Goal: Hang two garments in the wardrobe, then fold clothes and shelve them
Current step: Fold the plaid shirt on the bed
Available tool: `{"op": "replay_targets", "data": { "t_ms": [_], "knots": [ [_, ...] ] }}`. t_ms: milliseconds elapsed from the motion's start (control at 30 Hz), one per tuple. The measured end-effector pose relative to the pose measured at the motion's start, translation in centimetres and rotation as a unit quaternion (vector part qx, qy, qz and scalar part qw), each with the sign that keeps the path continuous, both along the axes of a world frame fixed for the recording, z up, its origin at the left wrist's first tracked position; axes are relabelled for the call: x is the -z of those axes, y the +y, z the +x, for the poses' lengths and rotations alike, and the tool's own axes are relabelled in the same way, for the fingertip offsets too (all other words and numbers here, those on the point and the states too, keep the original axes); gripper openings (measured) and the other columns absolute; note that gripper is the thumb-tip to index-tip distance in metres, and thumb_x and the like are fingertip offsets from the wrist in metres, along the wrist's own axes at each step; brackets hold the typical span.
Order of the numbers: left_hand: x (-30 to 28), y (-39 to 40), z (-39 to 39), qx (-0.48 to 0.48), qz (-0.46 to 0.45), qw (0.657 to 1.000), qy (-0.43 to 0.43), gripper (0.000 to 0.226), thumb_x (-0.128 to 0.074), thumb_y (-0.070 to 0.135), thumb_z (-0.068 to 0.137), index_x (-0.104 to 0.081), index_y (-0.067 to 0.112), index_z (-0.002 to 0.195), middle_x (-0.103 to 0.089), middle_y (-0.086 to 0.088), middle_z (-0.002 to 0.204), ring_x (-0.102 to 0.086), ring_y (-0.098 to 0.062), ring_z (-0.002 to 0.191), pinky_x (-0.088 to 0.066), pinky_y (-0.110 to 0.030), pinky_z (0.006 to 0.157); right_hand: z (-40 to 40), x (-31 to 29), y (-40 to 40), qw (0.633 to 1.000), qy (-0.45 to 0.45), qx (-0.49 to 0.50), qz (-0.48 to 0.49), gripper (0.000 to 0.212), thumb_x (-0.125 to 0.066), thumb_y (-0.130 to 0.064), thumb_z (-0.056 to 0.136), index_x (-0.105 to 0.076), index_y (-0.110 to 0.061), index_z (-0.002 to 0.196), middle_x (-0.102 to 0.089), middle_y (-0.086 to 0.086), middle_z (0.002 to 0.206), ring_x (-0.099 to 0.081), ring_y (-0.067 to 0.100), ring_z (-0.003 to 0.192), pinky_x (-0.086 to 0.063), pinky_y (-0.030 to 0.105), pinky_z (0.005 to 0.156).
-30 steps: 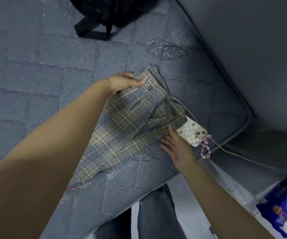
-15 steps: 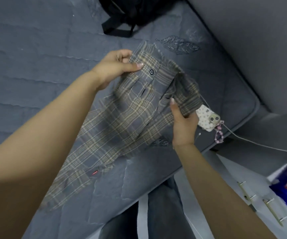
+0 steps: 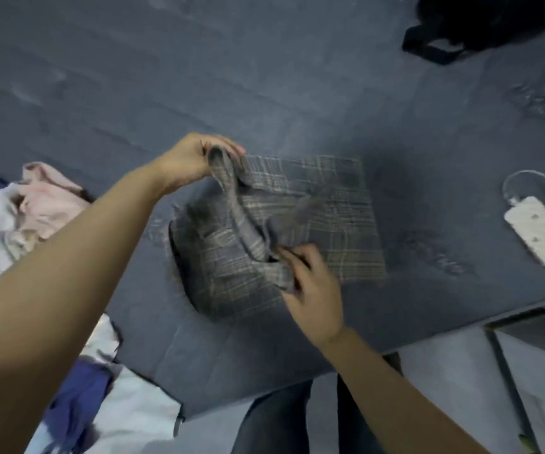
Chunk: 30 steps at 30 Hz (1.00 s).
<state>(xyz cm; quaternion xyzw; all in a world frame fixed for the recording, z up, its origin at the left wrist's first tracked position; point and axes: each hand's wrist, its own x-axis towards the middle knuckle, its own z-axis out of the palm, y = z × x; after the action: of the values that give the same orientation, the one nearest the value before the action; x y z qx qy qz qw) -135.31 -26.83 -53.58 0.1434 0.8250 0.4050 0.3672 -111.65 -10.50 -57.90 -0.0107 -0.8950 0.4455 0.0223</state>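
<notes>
2 hands hold one garment, and the fold in progress depends on how that garment lies between them. The left hand [image 3: 196, 158] pinches one end of a raised edge of the grey and beige plaid woven garment [image 3: 313, 224], fingers curled over the cloth with the thumb under it. The right hand [image 3: 310, 283] pinches the other end of that same edge, nearer the body, fingers closed around a bunched strip of fabric. From the left grip the lifted strip runs down and toward the right grip, so the line between the 2 grips is the garment's short, free edge; its long axis runs across that line, and motion blur hides exactly how far out it reaches. The part already lying flat spreads away from both grips to the right, on the dark grey quilted mattress [image 3: 264, 77]. A looser, rounded bulge of the cloth sits between the grips and the near edge of the bed.

My reading is that this is a fold step: the held edge looks set to be carried over the flat panel to the right. The right hand is nearer that panel, the left farther from it, so the left would have more distance to cover. The risk I see is the bulge dragging unevenly.

Beyond the flat panel, well apart from both grips, lies a white patterned phone [image 3: 543, 234]. A pile of pink and white clothes [image 3: 35, 204] sits on the opposite side, outside the left forearm.
</notes>
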Motion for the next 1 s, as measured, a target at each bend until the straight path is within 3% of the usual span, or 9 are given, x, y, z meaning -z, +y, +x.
{"op": "replay_targets", "data": {
  "t_ms": [100,200,333,467,567,633,767,867,1000],
  "knots": [
    [4.6,-6.0,2.0,-0.027,-0.034,0.999,0.022,0.036,-0.052,-0.034,0.073,-0.068,-0.012,0.097,-0.059,-0.015,0.11,-0.059,0.017,0.088,-0.041,-0.008,0.087,-0.1,3.5,-5.0,0.987,-0.073,-0.12,0.075,0.052,-0.071,0.006,0.077,-0.063,-0.009,0.127,-0.058,0.014,0.098,-0.054,0.026,0.069,-0.048,0.036,0.045],
    [8.7,-9.4,4.2,-0.075,-0.053,0.995,0.037,0.053,-0.036,-0.04,0.061,-0.069,-0.013,0.092,-0.06,-0.022,0.108,-0.058,-0.024,0.106,-0.044,-0.027,0.094,0.3,6.2,-7.0,0.969,-0.131,-0.184,0.103,0.057,-0.067,0.009,0.077,-0.061,-0.011,0.131,-0.057,0.016,0.1,-0.055,0.03,0.077,-0.051,0.04,0.051],
    [12.4,-11.4,6.2,-0.074,-0.089,0.987,0.11,0.062,-0.032,-0.033,0.057,-0.075,0.002,0.084,-0.06,-0.019,0.12,-0.051,-0.033,0.117,-0.04,-0.029,0.095,1.4,8.4,-7.6,0.96,-0.095,-0.224,0.142,0.063,-0.078,0.01,0.063,-0.067,-0.006,0.123,-0.062,0.015,0.089,-0.062,0.031,0.073,-0.054,0.033,0.047],
    [13.2,-12.4,6.6,0.012,-0.133,0.977,0.168,0.041,-0.049,-0.014,0.072,-0.076,0.015,0.082,-0.055,-0.01,0.133,-0.045,-0.034,0.118,-0.035,-0.035,0.103,2.6,10.2,-7.4,0.92,0.005,-0.293,0.259,0.059,-0.082,-0.011,0.067,-0.067,-0.014,0.124,-0.065,0.005,0.102,-0.059,0.025,0.093,-0.054,0.035,0.079],
    [12.6,-12.2,5.7,-0.035,-0.095,0.994,0.033,0.037,-0.04,0.004,0.074,-0.074,0.018,0.077,-0.049,-0.006,0.14,-0.043,-0.02,0.123,-0.032,-0.031,0.109,3.9,10.9,-7.2,0.902,0.029,-0.328,0.281,0.066,-0.07,-0.028,0.077,-0.051,-0.018,0.14,-0.036,0.008,0.153,-0.033,0.028,0.138,-0.023,0.05,0.118],
    [12.1,-12.0,5.0,-0.138,-0.032,0.986,-0.087,0.034,-0.045,0.007,0.08,-0.072,0.02,0.064,-0.054,-0.002,0.132,-0.048,-0.009,0.117,-0.034,-0.019,0.105,3.6,11.3,-7.4,0.894,0.007,-0.334,0.299,0.086,-0.068,-0.037,0.078,-0.027,-0.02,0.153,-0.007,0.01,0.163,-0.012,0.032,0.149,-0.002,0.058,0.119],
    [12.8,-12.1,4.5,-0.148,-0.051,0.98,-0.123,0.036,-0.065,0.05,0.087,-0.057,0.018,0.073,-0.059,0.004,0.089,-0.057,-0.01,0.085,-0.044,-0.026,0.084,2.3,12.2,-8.4,0.865,-0.064,-0.344,0.36,0.112,-0.075,-0.051,0.073,-0.008,-0.018,0.156,0.008,0.013,0.162,0.003,0.035,0.149,0.003,0.065,0.114],
    [13.7,-11.7,4.5,-0.134,-0.129,0.978,-0.093,0.036,-0.078,0.042,0.077,-0.053,0.021,0.091,-0.055,0.002,0.097,-0.053,-0.014,0.083,-0.045,-0.03,0.076,1.9,11.7,-8.9,0.866,-0.054,-0.324,0.378,0.098,-0.077,-0.048,0.073,-0.027,-0.021,0.153,-0.012,0.012,0.161,-0.017,0.033,0.148,-0.015,0.065,0.114],
    [13.6,-11.1,5.6,-0.189,-0.118,0.967,-0.126,0.046,-0.078,0.029,0.081,-0.044,0.021,0.11,-0.052,-0.003,0.116,-0.053,-0.017,0.099,-0.046,-0.033,0.088,0.9,10.3,-8.9,0.923,0.02,-0.25,0.294,0.056,-0.081,-0.019,0.072,-0.066,-0.021,0.126,-0.055,0.004,0.14,-0.054,0.029,0.127,-0.041,0.06,0.101]
  ]
}}
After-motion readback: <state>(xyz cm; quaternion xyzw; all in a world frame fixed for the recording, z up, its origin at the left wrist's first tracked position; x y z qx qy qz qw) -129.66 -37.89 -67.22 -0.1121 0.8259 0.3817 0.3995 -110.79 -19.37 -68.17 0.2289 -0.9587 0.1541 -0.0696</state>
